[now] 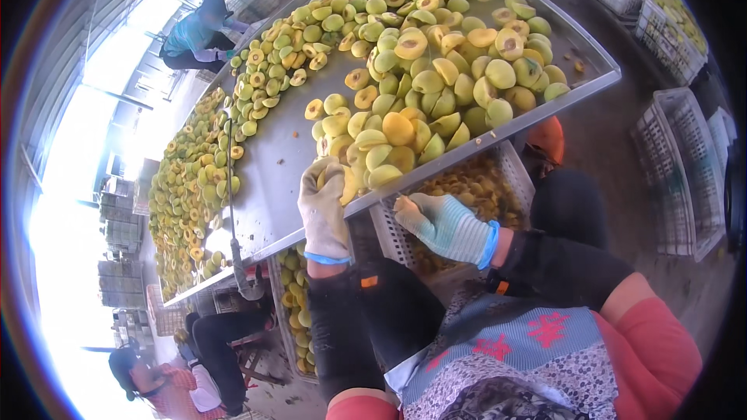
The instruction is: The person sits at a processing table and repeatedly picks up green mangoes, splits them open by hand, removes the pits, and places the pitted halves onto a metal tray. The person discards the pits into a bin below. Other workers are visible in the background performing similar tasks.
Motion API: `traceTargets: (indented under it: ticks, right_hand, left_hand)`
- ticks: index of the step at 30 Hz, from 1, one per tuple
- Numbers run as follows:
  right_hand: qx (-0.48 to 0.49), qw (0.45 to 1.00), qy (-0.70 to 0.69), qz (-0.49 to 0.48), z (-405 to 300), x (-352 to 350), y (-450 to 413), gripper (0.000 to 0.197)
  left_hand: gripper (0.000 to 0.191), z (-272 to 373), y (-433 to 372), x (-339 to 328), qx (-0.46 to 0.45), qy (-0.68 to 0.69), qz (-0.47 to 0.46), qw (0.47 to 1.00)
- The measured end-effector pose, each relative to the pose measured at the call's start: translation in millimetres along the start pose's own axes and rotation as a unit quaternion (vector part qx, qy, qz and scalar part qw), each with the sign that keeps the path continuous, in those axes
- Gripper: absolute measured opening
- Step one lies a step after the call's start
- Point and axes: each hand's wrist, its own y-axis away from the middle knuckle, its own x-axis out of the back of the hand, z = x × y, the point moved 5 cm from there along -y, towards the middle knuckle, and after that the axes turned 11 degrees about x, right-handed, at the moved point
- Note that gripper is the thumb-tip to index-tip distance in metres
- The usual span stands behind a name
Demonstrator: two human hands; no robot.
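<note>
My left hand, in a beige knit glove with a blue cuff, is curled at the table's front edge beside the pile of halved stone fruit. A yellowish fruit piece shows between its fingers. To its right, my right hand wears a pale glove with blue-green stripes. Its fingers are closed on a small thin tool, mostly hidden, whose kind I cannot make out. This hand is just below the rim of the metal table, over a crate of small brownish-orange pieces.
A metal bar crosses the table at left, with more fruit halves beyond. Under the table stands a crate of fruit. White plastic crates stand at right. One person bends at the far side; another sits at lower left.
</note>
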Motion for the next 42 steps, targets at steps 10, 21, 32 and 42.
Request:
traceTargets:
  ticks: [10, 21, 32, 42]
  right_hand:
    - [-0.019, 1.0, 0.004, 0.008, 9, 3, -9, 0.065]
    - [-0.053, 0.992, -0.111, -0.004, 13, -17, -1, 0.069]
    - [-0.036, 0.981, -0.186, 0.032, 20, -33, 9, 0.061]
    - [-0.101, 0.985, -0.139, -0.032, 23, -27, 13, 0.062]
  left_hand:
    - [0.046, -6, 75, -76, 0.093, 0.292, -0.069, 0.949]
    - [0.054, -15, 80, -76, 0.029, 0.241, 0.017, 0.97]
    - [0.051, -10, 91, -75, 0.022, 0.266, 0.075, 0.961]
    - [0.052, -13, 87, -72, -0.049, 0.116, 0.06, 0.99]
